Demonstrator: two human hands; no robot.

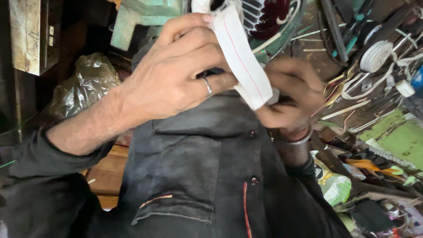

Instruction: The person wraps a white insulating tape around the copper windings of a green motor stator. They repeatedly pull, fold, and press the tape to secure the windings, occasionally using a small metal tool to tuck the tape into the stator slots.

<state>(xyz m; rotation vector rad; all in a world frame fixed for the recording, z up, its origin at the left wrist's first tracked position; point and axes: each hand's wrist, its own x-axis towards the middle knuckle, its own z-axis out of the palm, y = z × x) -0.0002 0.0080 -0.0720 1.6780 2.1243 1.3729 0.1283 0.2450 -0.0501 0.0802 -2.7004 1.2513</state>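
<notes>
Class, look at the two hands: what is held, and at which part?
Both hold a white cloth strip with a thin red line. The left hand pinches its upper end; the blurred right hand grips its lower end.

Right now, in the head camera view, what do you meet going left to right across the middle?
Crumpled plastic bag → left hand with a ring → white fabric strip → right hand, blurred → white spool → green sheet.

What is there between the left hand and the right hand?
In the head view, a white cloth strip with a thin red line hangs between the left hand and the blurred right hand; both grip it.
</notes>
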